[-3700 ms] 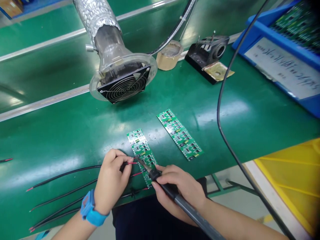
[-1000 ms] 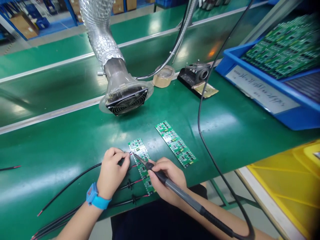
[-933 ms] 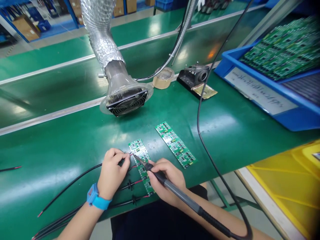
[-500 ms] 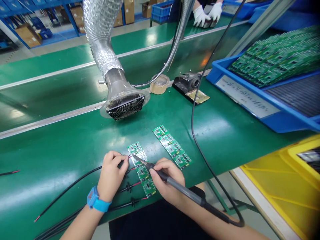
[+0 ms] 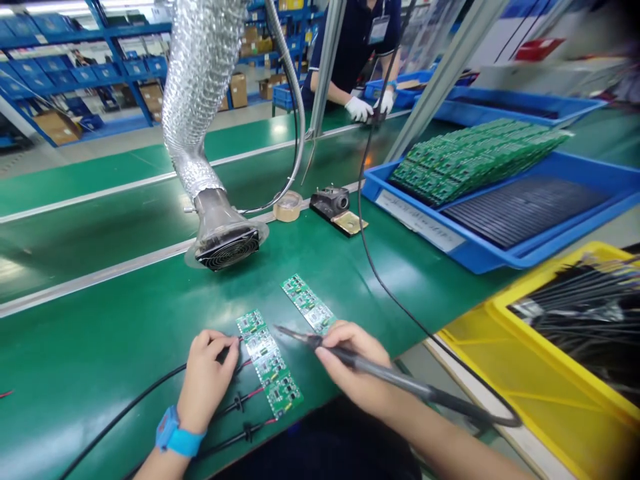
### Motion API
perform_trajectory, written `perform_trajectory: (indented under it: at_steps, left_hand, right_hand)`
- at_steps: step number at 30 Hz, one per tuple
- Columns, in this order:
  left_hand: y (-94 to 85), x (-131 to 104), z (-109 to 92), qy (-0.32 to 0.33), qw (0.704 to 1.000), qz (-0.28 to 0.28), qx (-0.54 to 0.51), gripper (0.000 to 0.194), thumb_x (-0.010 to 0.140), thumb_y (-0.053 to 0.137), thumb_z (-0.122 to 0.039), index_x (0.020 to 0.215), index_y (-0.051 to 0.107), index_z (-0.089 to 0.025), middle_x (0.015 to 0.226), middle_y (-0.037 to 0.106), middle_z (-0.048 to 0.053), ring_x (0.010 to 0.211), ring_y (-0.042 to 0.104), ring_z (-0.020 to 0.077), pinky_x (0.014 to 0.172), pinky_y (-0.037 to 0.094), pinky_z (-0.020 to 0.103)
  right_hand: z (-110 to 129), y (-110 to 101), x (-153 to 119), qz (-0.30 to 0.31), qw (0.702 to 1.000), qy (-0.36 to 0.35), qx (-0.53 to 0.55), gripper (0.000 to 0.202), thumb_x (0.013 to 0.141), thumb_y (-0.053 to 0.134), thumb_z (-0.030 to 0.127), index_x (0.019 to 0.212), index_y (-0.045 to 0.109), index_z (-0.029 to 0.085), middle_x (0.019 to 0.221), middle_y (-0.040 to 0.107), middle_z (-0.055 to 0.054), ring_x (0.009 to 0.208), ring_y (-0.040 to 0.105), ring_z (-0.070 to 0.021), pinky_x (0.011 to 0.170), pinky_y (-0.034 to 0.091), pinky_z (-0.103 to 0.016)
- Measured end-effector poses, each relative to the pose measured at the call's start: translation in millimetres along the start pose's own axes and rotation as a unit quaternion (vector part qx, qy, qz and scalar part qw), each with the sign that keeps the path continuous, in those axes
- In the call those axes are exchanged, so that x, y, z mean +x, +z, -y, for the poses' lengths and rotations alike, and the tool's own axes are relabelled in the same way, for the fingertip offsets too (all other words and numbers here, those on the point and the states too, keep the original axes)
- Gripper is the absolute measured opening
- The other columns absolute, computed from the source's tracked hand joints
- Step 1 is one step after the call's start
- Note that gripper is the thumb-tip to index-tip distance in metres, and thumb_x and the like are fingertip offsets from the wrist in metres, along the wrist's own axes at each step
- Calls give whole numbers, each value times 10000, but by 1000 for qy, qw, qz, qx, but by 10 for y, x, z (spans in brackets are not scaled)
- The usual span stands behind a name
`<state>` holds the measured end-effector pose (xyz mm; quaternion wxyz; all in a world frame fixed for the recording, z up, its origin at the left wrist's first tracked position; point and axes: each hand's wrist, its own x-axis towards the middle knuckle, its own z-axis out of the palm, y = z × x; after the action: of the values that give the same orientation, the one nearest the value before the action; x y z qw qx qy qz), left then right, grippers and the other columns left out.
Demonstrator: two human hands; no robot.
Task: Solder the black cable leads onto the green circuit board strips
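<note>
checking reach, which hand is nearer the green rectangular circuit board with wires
Left: the left hand is at the wired edge of the board; the right hand is beyond its opposite edge.

From the wired board [image 5: 270, 367], open tabletop [image 5: 115, 327] spreads off to the far left, past my left hand [image 5: 207, 377]. The board's left edge is blocked by that hand, the black cable [image 5: 137, 400] it pinches and other leads [image 5: 239, 403]. Right of it, my soldering iron [image 5: 425, 390] and the second board [image 5: 306, 305] narrow the way; beyond them, a loose cord [image 5: 367, 253] crosses before the blue bin [image 5: 477, 260].
</note>
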<state>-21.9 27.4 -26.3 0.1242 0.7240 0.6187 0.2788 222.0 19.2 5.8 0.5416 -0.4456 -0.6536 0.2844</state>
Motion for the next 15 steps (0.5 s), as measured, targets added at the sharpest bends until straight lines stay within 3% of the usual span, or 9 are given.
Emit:
perform_trajectory:
  at_steps: [3,7,15]
  left_hand:
    - [-1,10,-16,-18,1000,1,-7,213,829,517,-346,751,662,-211,780,563,35,760,550,179,744,468,355]
    - [3,18,-38,-31,1000,2,-7,211,822,525,-330,723,660,-202,761,563,32,742,554,174,721,467,343]
    - [-4,14,-53,-46,999,12,-16,214,817,527,-326,709,660,-199,770,567,34,755,550,175,734,455,341]
  right_hand:
    - [-35,229,-86,53,998,-20,1,102,737,591,142,794,532,203,697,580,-2,632,610,-135,591,510,-253]
    - [-102,484,-159,66,997,-44,-16,103,737,582,129,804,538,194,702,589,-13,653,617,-141,602,509,-256]
    - [-133,536,-166,67,998,-11,-9,98,729,602,136,789,549,192,702,599,-8,633,616,-136,586,501,-243]
